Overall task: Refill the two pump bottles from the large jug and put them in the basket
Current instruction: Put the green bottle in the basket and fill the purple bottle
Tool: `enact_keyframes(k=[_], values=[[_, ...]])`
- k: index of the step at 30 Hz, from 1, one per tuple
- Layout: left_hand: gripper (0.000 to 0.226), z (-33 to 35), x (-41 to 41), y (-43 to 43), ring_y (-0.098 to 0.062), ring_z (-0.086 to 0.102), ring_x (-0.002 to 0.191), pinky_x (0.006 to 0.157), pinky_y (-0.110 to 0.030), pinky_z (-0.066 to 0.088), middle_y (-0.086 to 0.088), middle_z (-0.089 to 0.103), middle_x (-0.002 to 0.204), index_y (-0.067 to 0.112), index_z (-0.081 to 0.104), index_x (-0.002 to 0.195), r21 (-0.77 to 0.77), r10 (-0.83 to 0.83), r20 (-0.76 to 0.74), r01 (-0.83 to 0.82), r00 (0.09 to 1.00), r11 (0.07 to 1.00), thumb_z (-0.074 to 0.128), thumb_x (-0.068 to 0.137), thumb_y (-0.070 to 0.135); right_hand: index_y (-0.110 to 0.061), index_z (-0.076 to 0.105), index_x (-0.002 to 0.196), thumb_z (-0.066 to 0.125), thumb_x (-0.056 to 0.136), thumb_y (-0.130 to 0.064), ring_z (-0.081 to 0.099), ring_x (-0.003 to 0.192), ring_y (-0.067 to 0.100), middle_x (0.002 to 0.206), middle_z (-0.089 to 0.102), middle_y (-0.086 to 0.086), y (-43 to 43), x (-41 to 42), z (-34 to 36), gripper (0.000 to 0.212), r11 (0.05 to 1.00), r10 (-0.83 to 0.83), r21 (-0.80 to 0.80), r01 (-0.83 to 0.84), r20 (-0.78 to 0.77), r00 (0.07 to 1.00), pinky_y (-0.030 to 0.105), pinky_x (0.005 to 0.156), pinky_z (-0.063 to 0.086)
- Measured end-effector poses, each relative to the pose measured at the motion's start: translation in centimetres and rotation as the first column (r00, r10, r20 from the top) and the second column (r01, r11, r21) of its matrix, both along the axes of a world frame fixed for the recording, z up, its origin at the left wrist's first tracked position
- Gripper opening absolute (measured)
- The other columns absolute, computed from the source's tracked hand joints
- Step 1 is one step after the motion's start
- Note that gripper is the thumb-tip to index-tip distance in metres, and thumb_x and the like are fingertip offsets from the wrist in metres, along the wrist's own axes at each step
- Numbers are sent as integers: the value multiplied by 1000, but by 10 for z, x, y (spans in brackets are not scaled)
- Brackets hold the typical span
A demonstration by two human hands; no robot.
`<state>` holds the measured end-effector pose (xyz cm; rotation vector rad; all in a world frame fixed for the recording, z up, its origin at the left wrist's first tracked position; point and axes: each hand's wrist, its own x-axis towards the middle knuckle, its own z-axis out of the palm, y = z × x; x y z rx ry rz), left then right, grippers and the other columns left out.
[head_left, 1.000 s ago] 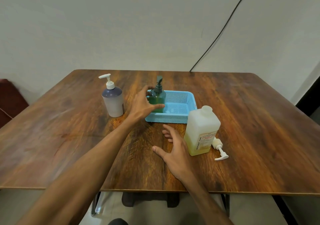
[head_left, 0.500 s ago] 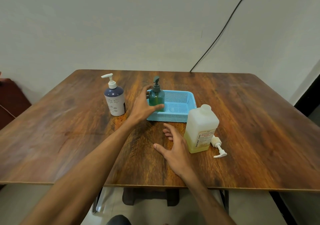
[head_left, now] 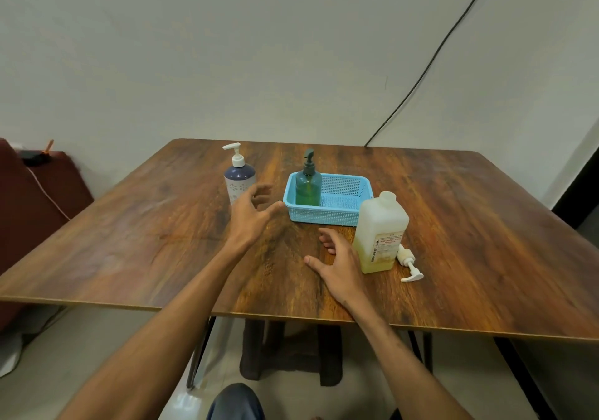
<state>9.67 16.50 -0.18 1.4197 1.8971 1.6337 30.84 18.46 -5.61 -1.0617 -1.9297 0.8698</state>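
Release: your left hand point(head_left: 251, 214), now empty, left the green bottle point(head_left: 308, 189) in the basket point(head_left: 324, 217) | right hand point(head_left: 340, 264) relaxed | purple bottle point(head_left: 239, 180), basket's 9 o'clock, remains.

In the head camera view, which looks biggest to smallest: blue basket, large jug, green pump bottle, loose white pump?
1-2. large jug and blue basket look alike; jug nearer, so unranked.
3. green pump bottle
4. loose white pump
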Motion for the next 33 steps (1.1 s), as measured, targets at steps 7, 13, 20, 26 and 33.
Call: enact_keyframes(k=[7, 13, 20, 26, 33], values=[[39, -2, -21, -33, -18, 67, 101, 87, -31, 58, -7, 69, 118, 8, 65, 123, 19, 188, 57, -190, 980, 982, 78, 87, 16, -25, 55, 137, 83, 83, -28, 55, 115, 3, 129, 59, -8, -3, 0, 1, 61, 1000, -4, 20, 3, 33, 999, 25, 99, 48], [57, -1, -46, -14, -23, 60, 117, 101, -43, 54, -11, 61, 134, 9, 54, 135, -8, 314, 71, -314, 947, 949, 80, 85, 21, -26, 55, 138, 82, 83, -30, 54, 114, 1, 128, 58, -11, 0, 0, -3, 61, 1000, 0, 31, -1, 33, 999, 27, 100, 49], [99, -10, -73, 28, -21, 43, 138, 115, -41, 40, -9, 40, 154, 17, 29, 153, -74, 279, 133, -271, 951, 960, 88, 75, 29, -29, 54, 139, 82, 83, -31, 53, 115, -2, 129, 58, -13, 9, -3, -9, 63, 999, 11, 46, -12, 24, 1000, 21, 97, 45], [99, -22, -90, 52, -23, 48, 135, 112, -42, 43, -7, 46, 151, 19, 30, 152, -109, 195, 134, -181, 972, 977, 89, 73, 31, -35, 54, 138, 83, 83, -32, 50, 114, -13, 126, 56, -20, 12, -4, -15, 62, 998, 20, 67, -21, 18, 1000, 8, 93, 38], [87, -22, -81, 48, -23, 56, 127, 107, -51, 50, -5, 56, 142, 17, 45, 143, -72, 204, 78, -198, 976, 977, 90, 70, 33, -30, 55, 138, 83, 82, -29, 54, 115, -3, 127, 59, -14, 10, -5, -11, 62, 998, 27, 65, -28, 7, 1000, 19, 97, 44]])
